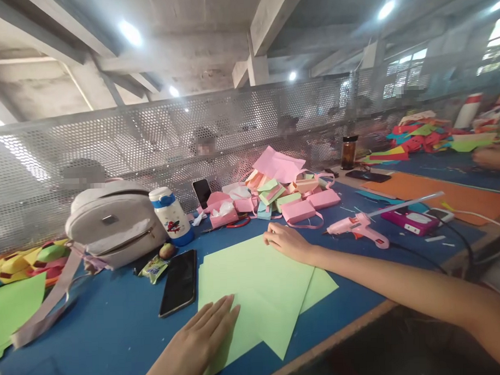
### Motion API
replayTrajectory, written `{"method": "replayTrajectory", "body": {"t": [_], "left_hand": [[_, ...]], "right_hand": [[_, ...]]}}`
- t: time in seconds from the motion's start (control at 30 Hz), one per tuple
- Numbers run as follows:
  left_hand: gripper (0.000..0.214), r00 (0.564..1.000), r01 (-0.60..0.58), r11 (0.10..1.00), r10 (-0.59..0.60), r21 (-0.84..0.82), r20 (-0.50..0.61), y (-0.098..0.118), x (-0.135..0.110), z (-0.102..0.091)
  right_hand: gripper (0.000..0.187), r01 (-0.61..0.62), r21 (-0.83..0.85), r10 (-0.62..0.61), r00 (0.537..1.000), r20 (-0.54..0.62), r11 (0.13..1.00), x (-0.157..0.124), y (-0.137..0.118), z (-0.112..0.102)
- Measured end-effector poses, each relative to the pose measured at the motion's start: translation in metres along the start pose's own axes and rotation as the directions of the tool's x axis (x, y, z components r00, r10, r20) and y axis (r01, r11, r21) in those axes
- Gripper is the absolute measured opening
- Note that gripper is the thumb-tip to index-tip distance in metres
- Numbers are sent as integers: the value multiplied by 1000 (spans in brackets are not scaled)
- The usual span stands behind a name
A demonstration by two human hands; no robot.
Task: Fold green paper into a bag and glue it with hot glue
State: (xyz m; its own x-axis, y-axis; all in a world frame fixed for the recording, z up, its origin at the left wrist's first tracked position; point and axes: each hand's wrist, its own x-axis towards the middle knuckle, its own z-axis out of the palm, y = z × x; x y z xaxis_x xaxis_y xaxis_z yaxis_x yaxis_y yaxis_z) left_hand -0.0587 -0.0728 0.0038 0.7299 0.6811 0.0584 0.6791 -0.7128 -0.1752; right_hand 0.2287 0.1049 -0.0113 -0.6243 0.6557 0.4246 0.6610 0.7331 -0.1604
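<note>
Several green sheets: likely light, easily creased; take by edges. Your left hand lies flat, gripping nothing; right hand half-curled, grip unclear.

I count the wearer's two hands, at least two green sheets and one glue gun

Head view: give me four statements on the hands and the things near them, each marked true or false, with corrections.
1. The left hand is over the green paper. True.
2. The right hand holds the glue gun. False: the right hand is at the paper's far edge; the glue gun lies apart from it.
3. The phone beside the paper lies flat. True.
4. The bottle stands left of the bag. False: the bottle is right of the bag.
</note>
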Motion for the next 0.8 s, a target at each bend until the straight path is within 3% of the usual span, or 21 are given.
{"method": "replayTrajectory", "body": {"t": [0.17,0.27,0.4,0.5,0.67,0.8], "left_hand": [[93,1000,23,1000,-22,-18,4,1,-14,-7],[83,1000,28,998,-29,-50,-12,-3,-6,-21],[46,1000,-15,995,15,-98,0,2,39,-56],[38,998,-60,995,61,-86,13,19,92,-70],[29,980,-185,983,186,-15,71,44,170,-45],[24,975,-213,977,212,13,71,51,193,-19]], "right_hand": [[21,-6,4,6,1000,1,1000,-1,-1,-2],[20,-8,7,8,1000,-3,1000,-1,-1,-2],[18,-4,10,4,1000,-5,1000,-1,3,2],[17,-6,6,6,1000,-1,1000,0,4,4],[18,-24,-21,24,1000,16,999,1,4,4],[16,-25,-37,26,999,32,999,3,7,6]]}}
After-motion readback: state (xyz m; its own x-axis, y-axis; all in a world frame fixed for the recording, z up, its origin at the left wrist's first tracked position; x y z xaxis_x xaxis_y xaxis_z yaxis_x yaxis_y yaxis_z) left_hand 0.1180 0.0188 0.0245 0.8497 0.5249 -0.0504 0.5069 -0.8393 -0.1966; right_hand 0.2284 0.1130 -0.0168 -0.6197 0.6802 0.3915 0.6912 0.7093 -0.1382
